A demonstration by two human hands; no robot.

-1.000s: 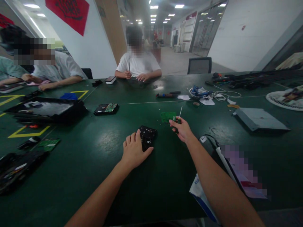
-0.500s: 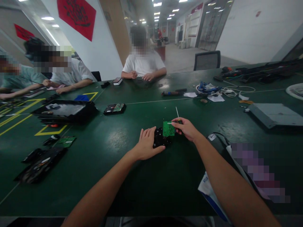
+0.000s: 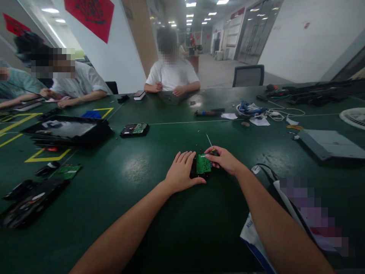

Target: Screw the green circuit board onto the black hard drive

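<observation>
My left hand grips a black casing on the table, its fingers over the far side and its thumb along the near edge. Much of the casing is hidden under this hand and the board. Between thumb and fingers, my right hand pinches a green circuit board by its right edge, over the casing. The same hand also holds a screwdriver, its thin shaft pointing up and away. I cannot tell whether the board touches the casing.
Another opened device with a circuit board lies ahead on the left. Black parts, a loose green board and a black tray are further left. A grey metal box and tangled cables are on the right. Co-workers sit across the table.
The circuit board has come nearer to me, lower over the casing. My left hand has shifted slightly right, covering more of the casing. The screwdriver shaft leans further left.
</observation>
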